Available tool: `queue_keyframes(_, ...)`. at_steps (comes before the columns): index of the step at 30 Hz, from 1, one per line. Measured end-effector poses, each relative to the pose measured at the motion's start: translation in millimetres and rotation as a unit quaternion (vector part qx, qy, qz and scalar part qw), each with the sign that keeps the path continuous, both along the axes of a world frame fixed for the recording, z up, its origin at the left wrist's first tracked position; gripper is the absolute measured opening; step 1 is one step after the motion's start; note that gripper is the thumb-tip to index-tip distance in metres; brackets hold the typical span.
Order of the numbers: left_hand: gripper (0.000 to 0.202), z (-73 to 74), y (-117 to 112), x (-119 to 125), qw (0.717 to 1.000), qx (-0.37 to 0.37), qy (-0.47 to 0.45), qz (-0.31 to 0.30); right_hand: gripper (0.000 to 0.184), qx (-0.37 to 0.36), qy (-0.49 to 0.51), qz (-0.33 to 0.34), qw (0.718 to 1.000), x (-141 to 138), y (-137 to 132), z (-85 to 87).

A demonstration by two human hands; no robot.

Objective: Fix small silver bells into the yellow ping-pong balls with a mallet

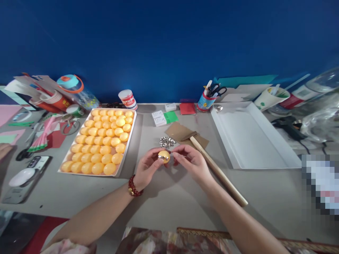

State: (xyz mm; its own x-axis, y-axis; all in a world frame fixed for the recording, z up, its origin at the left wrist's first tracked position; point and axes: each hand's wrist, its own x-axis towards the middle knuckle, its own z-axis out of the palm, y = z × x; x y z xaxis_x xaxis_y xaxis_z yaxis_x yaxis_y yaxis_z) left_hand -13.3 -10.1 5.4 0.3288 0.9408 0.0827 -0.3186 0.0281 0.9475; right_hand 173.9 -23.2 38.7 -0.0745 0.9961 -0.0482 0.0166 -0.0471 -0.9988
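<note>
My left hand [147, 167] pinches an orange-yellow ball [166, 154] over the desk, and a shiny silver piece shows on the ball's near side. Just right of it, my right hand [194, 164] has thumb and forefinger pressed together; what they hold, if anything, is too small to make out. Behind the hands lies a small heap of silver metal pieces [167, 142]. A shallow box [122, 166] of similar orange-yellow balls, set in rows, stands to the left. Beside my right hand a wooden-handled hammer [219, 173] rests with its head on brown card [174, 131].
A shallow white tray [265, 165] stands at the right. Along the blue wall are a white tub [128, 100], small white boxes [159, 118] and a pen cup [205, 102]. A phone [26, 180] and scissors lie left. Another person's hand [5, 150] shows at the left edge.
</note>
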Motion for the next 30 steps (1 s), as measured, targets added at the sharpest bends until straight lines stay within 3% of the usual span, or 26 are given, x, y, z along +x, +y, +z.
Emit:
queue_keyframes(2,0.027,0.9,0,1,1.000,-0.009,-0.012,0.002,0.017,0.058,-0.169,-0.014,0.984,15,5,5.4)
queue_keyframes(3,0.027,1.0,0,1,1.000,-0.013,-0.020,0.008,0.015,0.084,-0.270,-0.016,0.959,24,7,8.2)
queue_keyframes(6,0.027,0.0,1,1,0.999,-0.028,-0.027,0.028,0.010,0.092,-0.526,-0.061,0.843,51,12,14.3)
queue_keyframes(8,0.026,-1.1,1,0,0.999,-0.027,-0.032,0.031,0.010,0.040,-0.604,-0.032,0.796,63,13,16.0)
queue_keyframes(10,0.027,-1.6,1,-1,0.999,-0.027,-0.026,0.028,0.010,-0.008,-0.626,-0.001,0.780,69,12,16.2)
queue_keyframes(14,0.030,1.0,1,-1,0.999,-0.026,-0.010,0.044,0.005,-0.052,-0.633,0.005,0.772,73,13,13.5)
queue_keyframes(18,0.032,4.0,5,0,0.998,-0.025,-0.011,0.063,0.009,0.024,-0.624,-0.060,0.779,78,17,9.6)
queue_keyframes(21,0.030,3.7,9,0,0.996,-0.033,-0.024,0.079,0.015,0.111,-0.554,-0.091,0.820,77,16,11.0)
queue_keyframes(24,0.031,1.5,12,1,0.994,-0.046,-0.044,0.091,0.021,0.146,-0.441,-0.041,0.885,63,7,18.5)
queue_keyframes(26,0.032,-0.6,13,1,0.993,-0.054,-0.039,0.094,0.022,0.148,-0.393,0.001,0.908,50,0,24.1)
queue_keyframes(28,0.032,-2.8,13,1,0.993,-0.055,-0.039,0.098,0.020,0.181,-0.391,0.033,0.902,41,-3,26.5)
queue_keyframes(30,0.031,-4.7,13,0,0.993,-0.054,-0.038,0.100,0.022,0.227,-0.425,0.014,0.876,40,0,23.6)
